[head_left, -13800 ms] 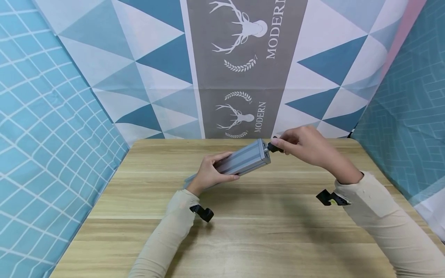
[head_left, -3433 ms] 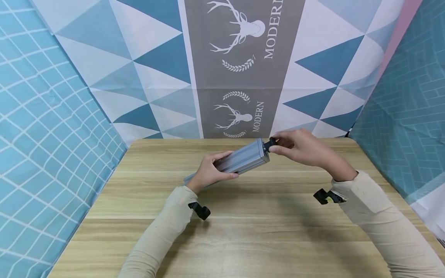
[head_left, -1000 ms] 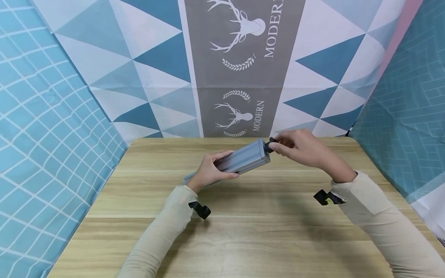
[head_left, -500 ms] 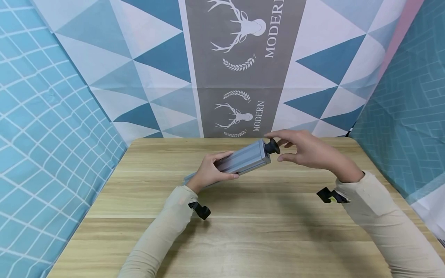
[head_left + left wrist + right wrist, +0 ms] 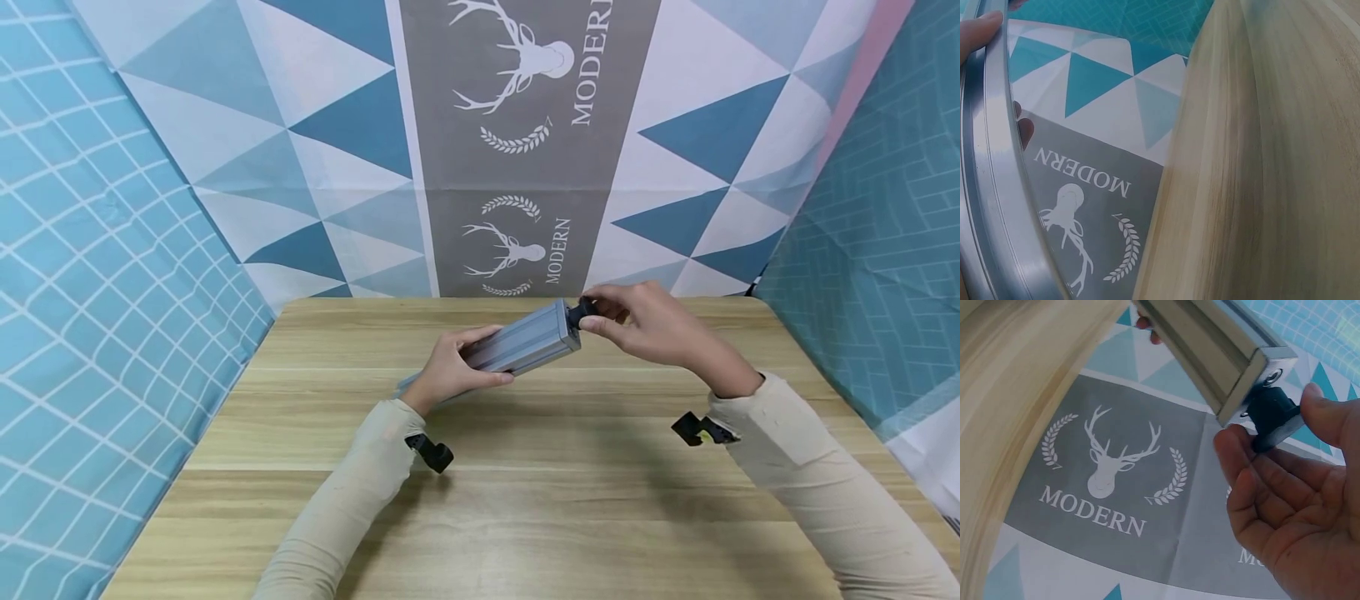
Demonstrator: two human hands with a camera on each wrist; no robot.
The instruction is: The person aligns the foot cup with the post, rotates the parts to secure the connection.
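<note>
My left hand [image 5: 448,371] grips a silver-grey square metal furniture leg [image 5: 525,340] by its middle and holds it tilted above the table. The leg's right end points up and away. Against that end cap sits a black adjustable foot [image 5: 581,313] with a flared disc. My right hand [image 5: 648,327] pinches the foot between thumb and fingers. In the right wrist view the foot [image 5: 1270,412] is close to the cap, with screw heads beside it. The left wrist view shows the leg's grooved side [image 5: 1007,144]; its lower end is partly hidden behind my left forearm.
A wooden table [image 5: 525,500] lies under both hands. Behind it hangs a patterned cloth [image 5: 517,167] with deer prints. Blue cloths stand at the left and right sides. Each sleeved wrist bears a black camera mount [image 5: 429,452].
Earlier a metal stem showed between foot and leg; now the foot sits close to the cap. Half a second ago my right fingers were spread around the foot; now they pinch it. Left hand unchanged.
</note>
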